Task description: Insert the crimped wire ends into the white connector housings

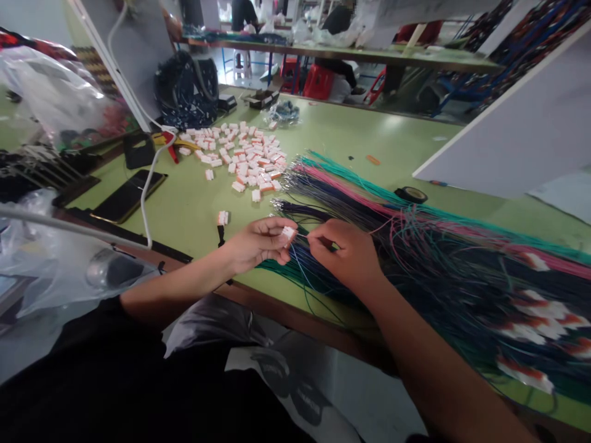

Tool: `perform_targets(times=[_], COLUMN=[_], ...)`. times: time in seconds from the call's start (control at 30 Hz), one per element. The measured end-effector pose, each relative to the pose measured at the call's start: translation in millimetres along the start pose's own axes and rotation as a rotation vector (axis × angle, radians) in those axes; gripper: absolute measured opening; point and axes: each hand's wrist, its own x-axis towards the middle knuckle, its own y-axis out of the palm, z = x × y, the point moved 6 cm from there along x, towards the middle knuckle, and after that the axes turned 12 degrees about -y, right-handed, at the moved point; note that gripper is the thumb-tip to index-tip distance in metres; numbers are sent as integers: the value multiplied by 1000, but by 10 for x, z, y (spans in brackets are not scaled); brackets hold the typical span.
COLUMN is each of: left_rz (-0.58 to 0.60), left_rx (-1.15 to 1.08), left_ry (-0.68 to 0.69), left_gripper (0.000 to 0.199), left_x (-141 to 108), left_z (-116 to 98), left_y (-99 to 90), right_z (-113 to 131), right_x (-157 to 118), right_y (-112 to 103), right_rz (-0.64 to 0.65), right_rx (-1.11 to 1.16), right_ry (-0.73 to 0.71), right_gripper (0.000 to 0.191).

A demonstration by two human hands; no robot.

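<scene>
Between the fingertips of my left hand (256,245) is a small white and orange connector housing (289,233). Just to its right, my right hand (344,249) pinches a thin wire (302,235) whose end reaches the housing; whether it sits inside is too small to tell. A blue wire hangs down from the housing. Beneath and right of my hands lie bundles of dark, pink and green wires (351,178), metal tips toward the left. A loose pile of similar housings (252,154) spreads beyond my left hand, and a single housing (223,218) lies nearer.
A phone (129,197) and yellow-and-red pliers (172,144) lie at left, with a white cable (145,203) hanging across. Black tape (410,195) rests beyond the wires. Wired housings (538,317) lie at right. A white panel (517,123) rises at the back right. People sit in the background.
</scene>
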Motion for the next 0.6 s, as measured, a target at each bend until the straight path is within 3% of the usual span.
perform_targets(times=[0.33,0.6], left_rz=[-103,-145], left_rx=[81,268], left_ry=[85,77], left_gripper=[26,25], left_x=[-28,-46], left_z=[-27,2], left_y=[39,34], right_z=[57,39], right_x=[-24,-55], right_y=[33,169], right_rz=[-41,66], right_rx=[-86,-61], right_ry=[-65,6], right_gripper=[18,21])
